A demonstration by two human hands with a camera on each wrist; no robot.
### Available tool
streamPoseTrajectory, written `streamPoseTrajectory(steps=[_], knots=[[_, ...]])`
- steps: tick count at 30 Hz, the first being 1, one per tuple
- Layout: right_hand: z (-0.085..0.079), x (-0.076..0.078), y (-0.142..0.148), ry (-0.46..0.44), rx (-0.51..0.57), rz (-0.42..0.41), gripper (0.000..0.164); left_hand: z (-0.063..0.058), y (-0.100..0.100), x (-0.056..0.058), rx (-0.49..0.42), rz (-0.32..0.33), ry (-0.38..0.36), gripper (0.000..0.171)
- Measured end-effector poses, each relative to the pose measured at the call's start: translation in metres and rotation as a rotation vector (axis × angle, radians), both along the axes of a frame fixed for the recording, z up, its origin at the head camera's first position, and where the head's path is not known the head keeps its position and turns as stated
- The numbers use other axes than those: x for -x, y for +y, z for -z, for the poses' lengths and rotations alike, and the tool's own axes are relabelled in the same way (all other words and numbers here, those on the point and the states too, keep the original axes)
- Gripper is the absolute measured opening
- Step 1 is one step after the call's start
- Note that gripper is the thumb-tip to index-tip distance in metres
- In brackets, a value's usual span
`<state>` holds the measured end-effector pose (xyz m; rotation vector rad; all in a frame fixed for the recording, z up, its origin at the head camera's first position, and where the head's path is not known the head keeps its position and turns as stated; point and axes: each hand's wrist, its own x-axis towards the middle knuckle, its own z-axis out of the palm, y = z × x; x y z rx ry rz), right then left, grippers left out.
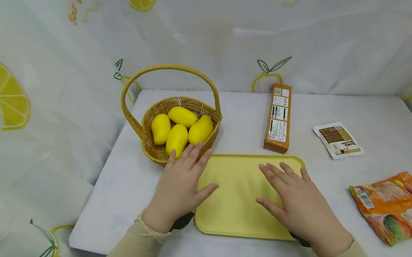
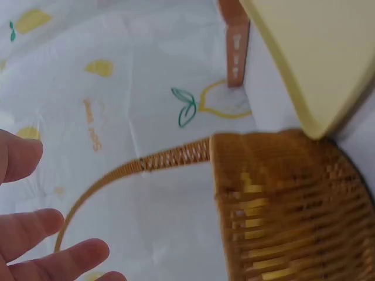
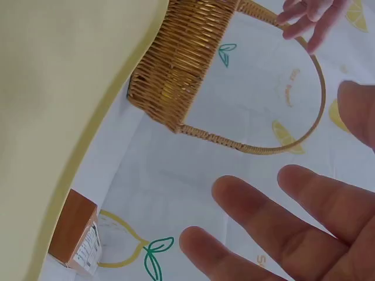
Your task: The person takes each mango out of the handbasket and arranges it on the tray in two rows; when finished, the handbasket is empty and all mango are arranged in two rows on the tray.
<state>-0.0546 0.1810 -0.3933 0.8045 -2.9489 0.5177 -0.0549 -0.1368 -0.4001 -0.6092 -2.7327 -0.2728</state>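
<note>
My left hand (image 1: 180,185) is spread over the near left part of a yellow tray (image 1: 237,191), its fingertips overlapping the near rim of a wicker basket (image 1: 157,157) in the head view. Several yellow mangoes (image 1: 178,138) lie in that basket, under its tall arched handle (image 1: 174,67). Above the tray's right side, my right hand (image 1: 298,207) has its fingers extended and apart. Neither hand holds anything. In the right wrist view the right fingers (image 3: 263,222) stand apart, with the basket (image 3: 181,58) beyond them.
Behind the tray lies a long brown box (image 1: 279,120) with white labels. To the right are a small white-and-brown packet (image 1: 338,140) and an orange food bag (image 1: 397,207). A lemon-printed sheet (image 1: 209,31) hangs behind the white table (image 1: 117,207).
</note>
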Motion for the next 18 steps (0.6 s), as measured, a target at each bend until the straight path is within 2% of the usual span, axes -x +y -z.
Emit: streamPoseTrajectory(steps=[2, 3, 4, 5, 6, 9, 11, 14, 18], knots=[[-0.004, 0.002, 0.003, 0.081, 0.092, -0.019, 0.067, -0.006, -0.021, 0.004, -0.118, -0.036, 0.141, 0.068], [-0.006, 0.004, 0.004, 0.099, 0.13, -0.026, 0.062, -0.008, -0.031, 0.005, -0.161, -0.058, 0.182, 0.063], [-0.008, 0.005, 0.003, 0.102, 0.177, -0.033, 0.057, -0.009, -0.042, 0.005, -0.209, -0.099, 0.197, 0.06], [-0.011, 0.009, 0.001, 0.093, 0.225, -0.042, 0.053, -0.01, -0.052, 0.005, -0.245, -0.145, 0.182, 0.06], [-0.015, 0.014, -0.002, 0.043, 0.288, -0.056, 0.047, -0.01, -0.062, 0.005, -0.277, -0.202, 0.142, 0.064], [-0.033, 0.038, -0.015, -0.23, 0.491, -0.093, 0.034, -0.008, -0.085, 0.005, -0.341, -0.366, -0.05, 0.082], [-0.047, 0.061, -0.028, -0.431, 0.621, -0.107, 0.033, -0.005, -0.095, 0.007, -0.362, -0.451, -0.185, 0.097], [-0.059, 0.096, -0.053, -0.726, 0.791, -0.112, 0.04, 0.002, -0.103, 0.01, -0.361, -0.503, -0.329, 0.114], [-0.061, 0.133, -0.095, -0.993, 0.93, -0.095, 0.051, 0.01, -0.107, 0.015, -0.317, -0.527, -0.425, 0.125]])
